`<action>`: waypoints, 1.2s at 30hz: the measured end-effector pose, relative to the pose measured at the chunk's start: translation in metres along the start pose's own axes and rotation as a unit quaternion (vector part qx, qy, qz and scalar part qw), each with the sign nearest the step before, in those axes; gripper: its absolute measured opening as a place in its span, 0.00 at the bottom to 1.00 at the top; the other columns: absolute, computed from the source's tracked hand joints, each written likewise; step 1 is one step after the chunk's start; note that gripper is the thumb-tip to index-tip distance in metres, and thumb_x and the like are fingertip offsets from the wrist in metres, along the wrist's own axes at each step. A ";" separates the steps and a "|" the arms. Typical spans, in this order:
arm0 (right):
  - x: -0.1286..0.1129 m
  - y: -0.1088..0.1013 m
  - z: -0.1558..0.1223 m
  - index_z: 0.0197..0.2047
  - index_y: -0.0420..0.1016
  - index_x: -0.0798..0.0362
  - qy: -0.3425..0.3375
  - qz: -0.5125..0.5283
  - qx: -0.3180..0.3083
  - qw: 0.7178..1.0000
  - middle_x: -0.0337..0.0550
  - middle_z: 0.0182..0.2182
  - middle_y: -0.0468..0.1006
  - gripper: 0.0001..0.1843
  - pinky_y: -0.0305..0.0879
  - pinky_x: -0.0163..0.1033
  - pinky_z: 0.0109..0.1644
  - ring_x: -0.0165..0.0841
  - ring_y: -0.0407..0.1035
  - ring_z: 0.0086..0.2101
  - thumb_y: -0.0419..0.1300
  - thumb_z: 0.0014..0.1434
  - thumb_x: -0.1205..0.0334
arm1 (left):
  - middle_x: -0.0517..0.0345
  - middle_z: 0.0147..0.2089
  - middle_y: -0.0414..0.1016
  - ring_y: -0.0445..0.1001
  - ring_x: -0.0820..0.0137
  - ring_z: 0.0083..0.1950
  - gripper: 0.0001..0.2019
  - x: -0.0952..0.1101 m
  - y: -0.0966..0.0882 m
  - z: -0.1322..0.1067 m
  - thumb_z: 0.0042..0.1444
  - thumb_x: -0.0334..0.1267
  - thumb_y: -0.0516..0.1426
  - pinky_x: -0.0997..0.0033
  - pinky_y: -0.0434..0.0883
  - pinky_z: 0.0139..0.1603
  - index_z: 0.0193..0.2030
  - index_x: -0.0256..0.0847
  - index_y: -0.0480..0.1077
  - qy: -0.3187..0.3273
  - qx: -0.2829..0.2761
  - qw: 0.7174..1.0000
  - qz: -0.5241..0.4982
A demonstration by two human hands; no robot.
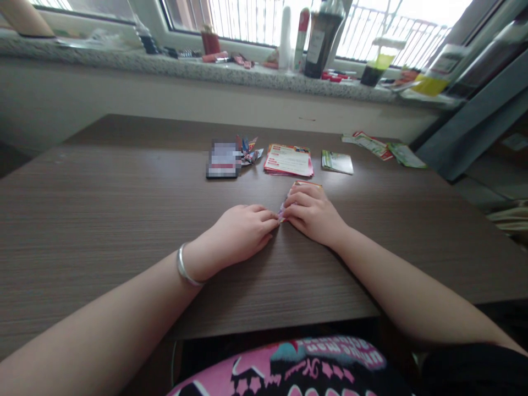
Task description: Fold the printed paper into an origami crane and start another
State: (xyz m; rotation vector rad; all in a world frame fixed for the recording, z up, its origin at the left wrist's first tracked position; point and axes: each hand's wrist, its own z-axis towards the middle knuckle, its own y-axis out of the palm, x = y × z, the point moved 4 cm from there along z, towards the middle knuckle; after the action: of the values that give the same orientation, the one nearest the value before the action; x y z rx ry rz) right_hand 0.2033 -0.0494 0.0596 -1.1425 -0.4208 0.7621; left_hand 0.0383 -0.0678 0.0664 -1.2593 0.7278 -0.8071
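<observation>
A small colourful piece of folded paper [308, 183] lies on the table, mostly covered by my right hand [312, 215]. My right fingers are bent over it and press it against the tabletop. From the other side, my left hand [244, 231] meets the paper's near left corner, its fingers closed together and the tips pinching there. How the paper is folded under the fingers is hidden. Just beyond my hands sits a stack of printed paper sheets [289, 160].
Along the back of the brown table [124, 220] lie a phone [223, 159], a folded paper shape [249, 153], a small stack of green and white papers [337, 162] and several loose strips [373, 145]. Bottles [324, 41] stand on the windowsill.
</observation>
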 end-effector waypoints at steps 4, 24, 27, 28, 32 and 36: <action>-0.010 -0.002 -0.004 0.46 0.79 0.43 -0.038 -0.041 -0.038 0.998 0.38 0.46 0.80 0.16 0.54 0.46 0.60 0.37 0.63 0.51 0.49 0.69 0.58 | 0.50 0.51 0.76 0.75 0.62 0.51 0.14 0.002 0.000 0.000 0.65 0.36 0.50 0.61 0.73 0.52 0.52 0.40 0.73 -0.019 0.001 1.000 0.017; -0.017 0.001 -0.009 0.48 0.78 0.50 -0.027 -0.071 -0.059 0.995 0.43 0.45 0.79 0.15 0.62 0.41 0.47 0.38 0.67 0.46 0.51 0.66 0.62 | 0.51 0.52 0.76 0.74 0.61 0.51 0.16 0.001 -0.001 0.002 0.59 0.30 0.52 0.59 0.73 0.54 0.53 0.38 0.72 -0.028 -0.028 0.999 0.014; -0.016 0.001 -0.008 0.49 0.78 0.49 -0.001 -0.065 -0.080 0.995 0.45 0.46 0.79 0.16 0.62 0.41 0.48 0.38 0.66 0.47 0.51 0.65 0.63 | 0.50 0.52 0.75 0.74 0.61 0.52 0.16 0.001 0.000 0.001 0.59 0.31 0.52 0.59 0.73 0.54 0.53 0.38 0.72 -0.028 -0.033 0.999 0.017; -0.017 0.000 -0.007 0.49 0.78 0.49 0.005 -0.064 -0.086 0.994 0.45 0.46 0.79 0.16 0.62 0.41 0.48 0.38 0.66 0.47 0.51 0.65 0.64 | 0.50 0.52 0.75 0.74 0.61 0.52 0.16 0.001 0.000 0.001 0.59 0.31 0.52 0.59 0.73 0.54 0.53 0.37 0.72 -0.028 -0.034 0.999 0.018; -0.018 -0.002 -0.004 0.47 0.79 0.49 0.027 -0.076 -0.103 0.991 0.45 0.45 0.78 0.16 0.62 0.42 0.47 0.39 0.66 0.46 0.51 0.64 0.63 | 0.50 0.52 0.75 0.73 0.61 0.52 0.16 0.002 0.000 0.000 0.59 0.30 0.52 0.59 0.73 0.54 0.52 0.38 0.72 -0.027 -0.032 0.999 0.014; -0.019 -0.004 -0.003 0.47 0.79 0.49 0.046 -0.090 -0.116 0.988 0.46 0.45 0.78 0.17 0.63 0.42 0.47 0.40 0.66 0.46 0.50 0.64 0.63 | 0.50 0.51 0.75 0.73 0.61 0.52 0.15 0.001 0.001 -0.001 0.59 0.30 0.52 0.60 0.73 0.54 0.51 0.38 0.72 -0.029 -0.033 0.999 0.014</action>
State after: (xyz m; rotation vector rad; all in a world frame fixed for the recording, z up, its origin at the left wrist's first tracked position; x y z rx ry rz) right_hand 0.1944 -0.0661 0.0638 -1.3313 -0.5379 0.5102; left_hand 0.0387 -0.0692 0.0655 -1.3242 0.7282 -0.7260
